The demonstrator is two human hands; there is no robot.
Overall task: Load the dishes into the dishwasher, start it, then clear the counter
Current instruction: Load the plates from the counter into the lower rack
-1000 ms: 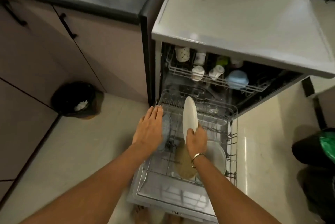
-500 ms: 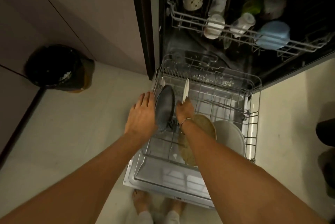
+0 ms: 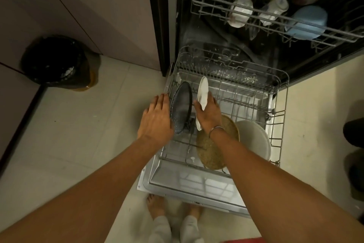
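Plate (image 3: 203,93) in R grip (image 3: 209,117), lwr rack (image 3: 246,103)

Pale square floor tiles (image 3: 69,134) with thin grout lines fill the lower left of the frame. Across the upper left run flat mauve-grey cabinet fronts (image 3: 88,6) split by dark seams. A bin (image 3: 57,63) lined with a black bag stands at left, close against them. The light is dim and warm, and dark shapes (image 3: 354,130) sit at the right edge.
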